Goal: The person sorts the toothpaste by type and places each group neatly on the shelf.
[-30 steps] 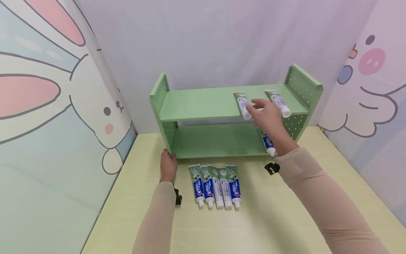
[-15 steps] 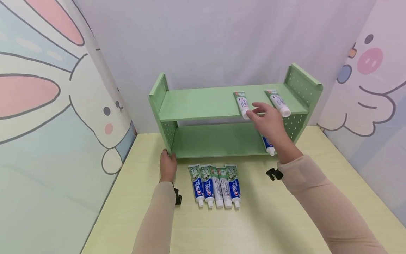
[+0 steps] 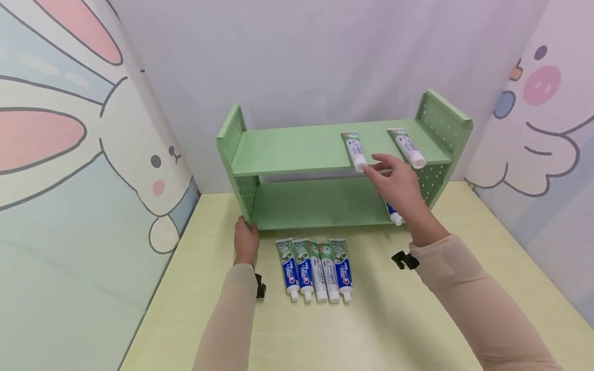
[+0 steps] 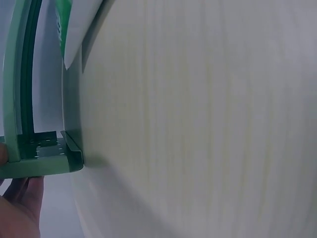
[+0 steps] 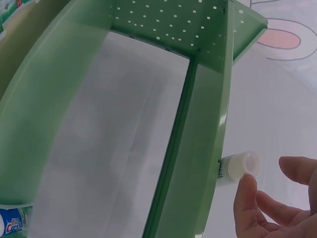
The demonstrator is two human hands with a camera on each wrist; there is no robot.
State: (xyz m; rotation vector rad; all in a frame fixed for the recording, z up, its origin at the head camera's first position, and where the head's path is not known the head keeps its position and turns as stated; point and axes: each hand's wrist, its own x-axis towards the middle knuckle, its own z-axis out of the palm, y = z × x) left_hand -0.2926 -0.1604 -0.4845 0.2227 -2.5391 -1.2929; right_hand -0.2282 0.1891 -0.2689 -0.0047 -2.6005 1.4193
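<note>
Green shelf [image 3: 287, 149] | tube [image 3: 355, 149] overhung near edge, gap rightward | right hand [image 3: 399, 184] beside, fingers parted | left hand [image 3: 246, 241] gripped left end

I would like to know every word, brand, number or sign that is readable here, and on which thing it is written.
"Crest": on the three blue-and-green tubes lying on the table.
White-and-green tubes, on the table and upper shelf: printing too small to read.
Blue tube on the lower shelf: lettering partly hidden, not readable.
No numbers can be read.
</note>
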